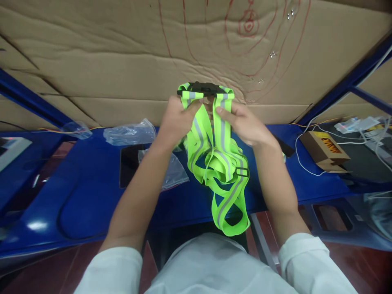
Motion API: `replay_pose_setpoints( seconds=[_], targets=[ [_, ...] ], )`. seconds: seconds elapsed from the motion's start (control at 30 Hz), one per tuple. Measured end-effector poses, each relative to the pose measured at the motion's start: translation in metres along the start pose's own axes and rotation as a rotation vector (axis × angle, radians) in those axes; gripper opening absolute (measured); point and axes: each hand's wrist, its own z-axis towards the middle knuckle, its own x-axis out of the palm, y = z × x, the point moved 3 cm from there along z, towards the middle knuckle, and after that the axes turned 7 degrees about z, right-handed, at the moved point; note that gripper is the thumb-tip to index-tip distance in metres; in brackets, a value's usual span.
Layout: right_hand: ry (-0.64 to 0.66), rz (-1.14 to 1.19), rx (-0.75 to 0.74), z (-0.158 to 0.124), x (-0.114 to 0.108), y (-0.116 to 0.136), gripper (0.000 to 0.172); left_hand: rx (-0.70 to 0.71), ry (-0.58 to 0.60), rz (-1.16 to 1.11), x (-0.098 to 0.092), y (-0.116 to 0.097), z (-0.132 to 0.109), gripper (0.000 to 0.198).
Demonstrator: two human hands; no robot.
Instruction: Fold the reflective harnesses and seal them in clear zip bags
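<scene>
Both hands hold up a neon yellow-green reflective strap harness (pixel 223 159) with grey stripes down its bands. At its top, a black plastic buckle (pixel 205 87) joins the two band ends. My left hand (pixel 180 116) is closed on the left band just below the buckle. On the right band, my right hand (pixel 241 120) pinches with the thumb in front. Below the hands the remaining bands hang in a loose tangle over the table edge. A small black slider (pixel 242 171) sits on one of them.
Clear plastic bags (pixel 130 132) and a dark flat object (pixel 130 163) lie on the blue table (pixel 85 192). At right are an open cardboard box (pixel 324 151) and white cables (pixel 301 159). A cardboard panel (pixel 122 61) with red drawn rings stands behind.
</scene>
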Motion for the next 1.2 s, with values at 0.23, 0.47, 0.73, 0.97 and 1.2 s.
replay_pose_setpoints(
  seconds=[0.23, 0.47, 0.73, 0.97, 1.2],
  targets=[
    [-0.038, 0.010, -0.009, 0.004, -0.009, -0.002, 0.044, -0.047, 0.060, -0.157, 0.005, -0.008, -0.004, 0.039],
    [0.025, -0.016, 0.030, 0.012, -0.007, -0.018, 0.056, -0.191, 0.104, -0.380, 0.018, -0.006, -0.007, 0.048],
    [0.108, -0.337, -0.145, 0.006, -0.018, 0.005, 0.060, -0.228, 0.172, -0.353, 0.020, 0.001, -0.008, 0.046],
    [0.047, -0.204, 0.044, -0.005, -0.040, 0.020, 0.050, -0.259, 0.318, -0.190, 0.022, -0.003, -0.018, 0.053],
    [-0.008, -0.346, -0.017, -0.005, -0.040, 0.021, 0.045, -0.456, 0.343, -0.339, 0.031, 0.001, -0.023, 0.058]
  ],
)
